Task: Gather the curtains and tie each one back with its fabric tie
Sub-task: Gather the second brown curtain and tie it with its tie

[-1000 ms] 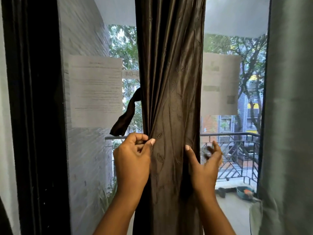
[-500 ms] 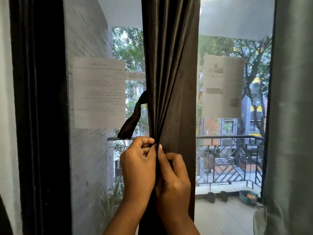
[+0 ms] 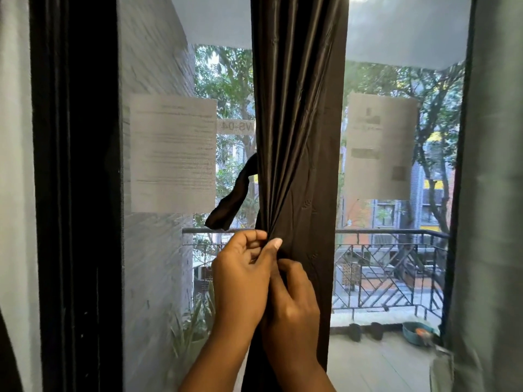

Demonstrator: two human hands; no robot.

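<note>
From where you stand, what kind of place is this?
Probably an upstairs room in a city building, at a glass door onto a balcony. A dark curtain hangs at the glass, a metal balcony railing runs outside, and printed notices are stuck on the pane.

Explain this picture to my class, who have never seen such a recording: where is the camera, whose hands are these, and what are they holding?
No machine here: the camera sits on a person's head and looks forward and down, so the two bare hands belong to the wearer. They stand at a glass door onto a balcony. The left hand and right hand sit close together, both pinching the folds of a dark brown curtain into a bunch. The curtain's fabric tie hangs loose to the left of the curtain, not yet wrapped round it. Paper notices are stuck to the glass, and a grey curtain hangs at the right edge.
</note>
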